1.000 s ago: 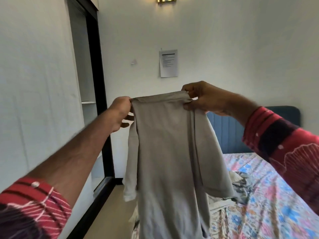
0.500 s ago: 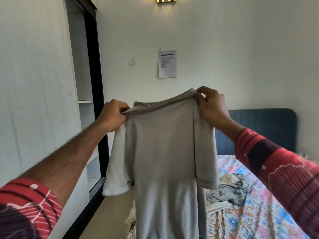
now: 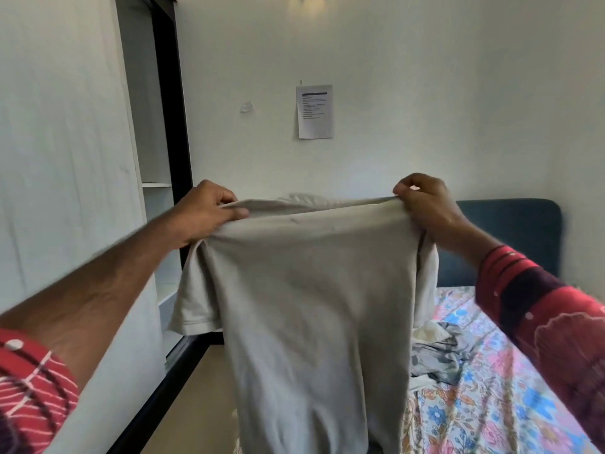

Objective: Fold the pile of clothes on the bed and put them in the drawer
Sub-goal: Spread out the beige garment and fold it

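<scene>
The left hand (image 3: 209,213) and right hand (image 3: 425,208) now stand wider apart, fingers pinching the shoulders of the grey t-shirt (image 3: 311,306), stretched flatter than before. Behind it, the crumpled clothes (image 3: 438,355) lie on the bed (image 3: 497,398).

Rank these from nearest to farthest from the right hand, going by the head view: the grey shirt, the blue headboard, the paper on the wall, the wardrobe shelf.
1. Grey shirt: pinched at its top edge in the right hand.
2. Blue headboard: just behind and to the right.
3. Paper on the wall: above and to the left, on the far wall.
4. Wardrobe shelf: far left, beyond the left hand.
</scene>
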Motion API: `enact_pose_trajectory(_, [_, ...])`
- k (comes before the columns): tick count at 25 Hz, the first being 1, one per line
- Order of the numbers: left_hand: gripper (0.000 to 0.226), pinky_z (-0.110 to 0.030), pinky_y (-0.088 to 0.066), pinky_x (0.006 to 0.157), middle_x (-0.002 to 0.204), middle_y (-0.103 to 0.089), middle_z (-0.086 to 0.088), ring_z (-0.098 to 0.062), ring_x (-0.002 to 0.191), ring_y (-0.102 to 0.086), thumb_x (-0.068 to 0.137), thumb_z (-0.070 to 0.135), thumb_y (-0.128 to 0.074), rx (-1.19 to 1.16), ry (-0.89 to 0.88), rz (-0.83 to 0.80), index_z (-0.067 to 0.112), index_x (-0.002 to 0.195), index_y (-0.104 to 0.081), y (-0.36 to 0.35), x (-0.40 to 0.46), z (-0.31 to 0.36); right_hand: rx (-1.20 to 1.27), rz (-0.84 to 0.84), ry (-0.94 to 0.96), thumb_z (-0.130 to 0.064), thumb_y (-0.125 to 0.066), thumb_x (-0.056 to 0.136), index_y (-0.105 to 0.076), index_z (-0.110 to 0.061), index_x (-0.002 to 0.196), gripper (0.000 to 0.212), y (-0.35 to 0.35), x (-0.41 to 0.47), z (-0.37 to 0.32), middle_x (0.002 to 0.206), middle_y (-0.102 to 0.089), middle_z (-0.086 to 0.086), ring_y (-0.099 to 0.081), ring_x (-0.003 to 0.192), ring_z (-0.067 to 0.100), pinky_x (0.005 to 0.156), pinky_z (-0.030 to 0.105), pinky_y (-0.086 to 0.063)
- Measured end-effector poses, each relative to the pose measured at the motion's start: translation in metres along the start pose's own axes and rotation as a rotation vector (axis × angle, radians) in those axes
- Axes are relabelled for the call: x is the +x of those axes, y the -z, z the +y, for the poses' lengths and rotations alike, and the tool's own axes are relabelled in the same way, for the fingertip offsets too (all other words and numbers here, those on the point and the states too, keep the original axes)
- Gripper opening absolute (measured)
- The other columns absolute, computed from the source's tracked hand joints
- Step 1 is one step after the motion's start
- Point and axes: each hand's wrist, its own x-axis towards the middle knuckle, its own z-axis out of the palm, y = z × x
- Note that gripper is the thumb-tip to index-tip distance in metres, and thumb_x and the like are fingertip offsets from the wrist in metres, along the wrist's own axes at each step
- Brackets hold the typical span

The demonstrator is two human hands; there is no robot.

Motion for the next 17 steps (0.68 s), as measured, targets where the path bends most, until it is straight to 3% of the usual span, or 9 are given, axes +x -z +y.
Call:
enact_pose_trajectory(2, [0.008,-0.029,-0.043,0.071,0.075,-0.07,-0.003,-0.017,0.074,-0.062,0.087,0.018,-0.08,0.167,-0.004,-0.032,0.013,0.081,-0.078,0.013,0.001,-0.005,0.182,-0.366,-0.062,-0.012,-0.069,0.094,-0.07,0.0,0.089,0.013,0.019,0.001,0.007,0.08,-0.065,0.007,-0.058,0.072,0.015,0.067,0.03,-0.045])
enact_pose_trajectory(4, [0.003,-0.032,-0.048,0.079,0.09,-0.07,-0.004,-0.026,0.09,-0.067,0.089,0.019,-0.078,0.444,0.006,0.048,0.017,0.09,-0.079,0.011,0.003,-0.011,0.003,-0.525,-0.033,-0.015,-0.074,0.092,-0.065,0.008,0.081,0.027,0.029,0.002,0.012,0.073,-0.056,0.011,-0.051,0.066,0.017,0.063,0.032,-0.04])
enact_pose_trajectory(6, [0.007,-0.039,-0.054,0.082,0.101,-0.067,-0.007,-0.038,0.098,-0.066,0.091,0.023,-0.072,0.601,0.156,0.209,0.023,0.092,-0.078,-0.009,0.0,-0.011,-0.525,-0.36,0.045,-0.027,-0.076,0.091,-0.069,-0.015,0.071,0.024,0.018,-0.002,0.019,0.071,-0.056,0.004,-0.053,0.067,0.019,0.067,0.033,-0.039])
enact_pose_trajectory(7, [0.01,-0.039,-0.054,0.077,0.101,-0.069,-0.011,-0.04,0.094,-0.067,0.089,0.019,-0.068,0.512,0.258,0.282,0.019,0.09,-0.077,-0.022,0.0,-0.008,-0.695,-0.177,0.04,-0.032,-0.073,0.091,-0.073,-0.021,0.076,0.019,0.009,-0.005,0.021,0.076,-0.06,0.005,-0.06,0.076,0.027,0.07,0.034,-0.042])
enact_pose_trajectory(9, [0.016,-0.033,-0.055,0.057,0.087,-0.07,-0.016,-0.036,0.071,-0.068,0.086,0.008,-0.058,0.129,0.388,0.385,0.009,0.08,-0.073,-0.044,0.003,-0.001,-0.603,0.15,-0.041,-0.03,-0.063,0.092,-0.074,-0.02,0.082,0.018,-0.012,-0.013,0.014,0.085,-0.066,0.012,-0.065,0.09,0.041,0.07,0.036,-0.045])
enact_pose_trajectory(11, [0.02,-0.034,-0.058,0.047,0.077,-0.069,-0.016,-0.031,0.057,-0.066,0.09,0.002,-0.051,-0.186,0.369,0.519,0.002,0.08,-0.068,-0.052,0.002,0.012,-0.301,0.309,0.005,-0.023,-0.056,0.091,-0.072,-0.011,0.082,0.022,-0.02,-0.015,0.01,0.082,-0.071,0.014,-0.065,0.09,0.042,0.071,0.038,-0.048])
enact_pose_trajectory(12, [0.022,-0.039,-0.062,0.058,0.079,-0.072,-0.015,-0.031,0.064,-0.07,0.091,0.002,-0.049,-0.214,0.278,0.594,0.002,0.086,-0.07,-0.051,0.0,0.016,-0.219,0.369,0.062,-0.021,-0.055,0.091,-0.075,-0.012,0.089,0.022,-0.019,-0.016,0.008,0.087,-0.075,0.013,-0.066,0.092,0.04,0.077,0.039,-0.051])
enact_pose_trajectory(14, [0.028,-0.035,-0.059,0.083,0.098,-0.076,-0.015,-0.03,0.09,-0.073,0.091,0.003,-0.05,-0.137,0.089,0.684,0.004,0.106,-0.074,-0.045,-0.006,0.018,-0.177,0.454,0.202,-0.016,-0.055,0.095,-0.076,-0.018,0.111,0.027,-0.015,-0.024,0.001,0.105,-0.077,0.01,-0.066,0.1,0.032,0.09,0.032,-0.046])
enact_pose_trajectory(17, [0.053,-0.039,-0.046,0.108,0.138,-0.062,-0.02,-0.034,0.127,-0.058,0.096,0.004,-0.059,0.009,-0.12,0.676,0.006,0.148,-0.048,-0.047,-0.019,0.02,-0.19,0.488,0.423,-0.011,-0.052,0.102,-0.061,-0.016,0.141,0.04,-0.013,-0.038,-0.005,0.126,-0.069,0.009,-0.058,0.123,0.024,0.102,0.014,-0.036])
